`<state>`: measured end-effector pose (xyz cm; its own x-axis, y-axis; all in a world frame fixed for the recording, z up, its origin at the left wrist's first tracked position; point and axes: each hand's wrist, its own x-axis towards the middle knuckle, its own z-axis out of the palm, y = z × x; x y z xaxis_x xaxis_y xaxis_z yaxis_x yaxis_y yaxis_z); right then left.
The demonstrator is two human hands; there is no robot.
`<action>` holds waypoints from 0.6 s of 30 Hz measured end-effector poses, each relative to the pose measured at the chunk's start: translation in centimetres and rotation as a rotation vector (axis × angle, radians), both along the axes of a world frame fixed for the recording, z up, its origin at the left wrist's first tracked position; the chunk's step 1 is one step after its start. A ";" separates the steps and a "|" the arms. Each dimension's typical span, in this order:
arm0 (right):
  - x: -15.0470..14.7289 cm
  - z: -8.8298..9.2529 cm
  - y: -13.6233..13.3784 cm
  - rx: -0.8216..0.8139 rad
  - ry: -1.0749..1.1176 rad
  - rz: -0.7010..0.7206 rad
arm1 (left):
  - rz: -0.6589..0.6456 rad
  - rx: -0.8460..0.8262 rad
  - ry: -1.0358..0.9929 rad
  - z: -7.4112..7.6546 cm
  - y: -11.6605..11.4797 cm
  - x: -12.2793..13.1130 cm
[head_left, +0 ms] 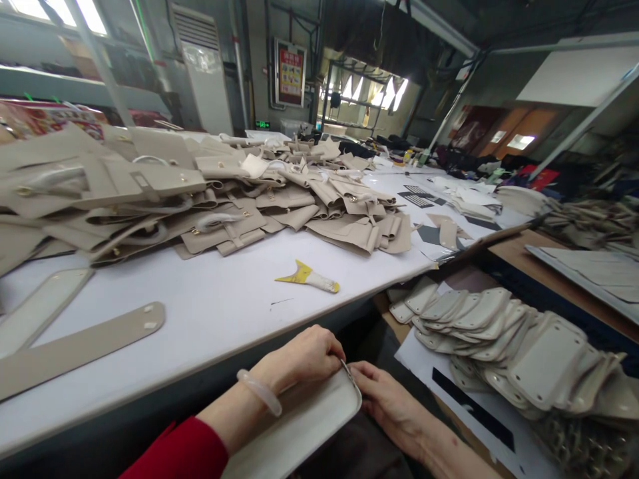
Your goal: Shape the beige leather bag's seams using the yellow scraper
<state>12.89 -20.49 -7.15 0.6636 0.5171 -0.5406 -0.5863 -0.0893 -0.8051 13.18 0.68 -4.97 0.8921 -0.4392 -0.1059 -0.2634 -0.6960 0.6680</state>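
Note:
Low in the view, below the table's front edge, my left hand (pixel 304 356) and my right hand (pixel 387 402) meet at the far end of a pale rounded leather panel (pixel 304 419). The left hand's fingers curl over the panel's top edge and grip it. The right hand pinches the panel's rounded corner, where a thin metal edge shows. A pale bangle (pixel 259 392) sits on my left wrist above a red sleeve (pixel 180 452).
A white table (pixel 210 313) carries a big heap of beige leather bag parts (pixel 200 193), a long beige strap (pixel 80 346) at the left and a yellow-bladed scraper (pixel 307 276). A stack of rounded pale panels (pixel 519 346) lies on a lower bench at the right.

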 end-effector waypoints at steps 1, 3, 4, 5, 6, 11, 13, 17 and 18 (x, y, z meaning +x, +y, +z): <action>0.1 0.0 0.0 0.016 0.017 0.020 | -0.001 -0.015 0.007 -0.1 0.1 0.0; 0.3 0.1 0.1 0.047 0.049 0.062 | 0.001 -0.035 0.006 -0.3 0.1 0.0; 0.4 0.2 0.1 0.058 0.060 0.081 | 0.003 -0.041 0.000 -0.3 0.1 0.0; 0.5 0.3 0.2 0.063 0.067 0.097 | 0.004 -0.045 -0.006 -0.3 0.1 -0.1; 0.6 0.4 0.2 0.058 0.070 0.115 | 0.004 -0.048 -0.012 -0.2 0.1 -0.1; 1.1 1.4 0.7 -0.053 0.051 0.250 | 0.009 -0.057 -0.021 0.1 0.3 -0.5; 1.5 1.9 1.0 -0.100 0.053 0.300 | 0.006 -0.058 -0.018 0.2 0.4 -0.7; 2.5 2.5 1.6 -0.209 0.072 0.407 | 0.006 -0.056 -0.015 0.1 0.7 -0.9; 2.8 2.6 1.8 -0.241 0.074 0.431 | 0.008 -0.060 -0.014 0.0 0.9 -1.1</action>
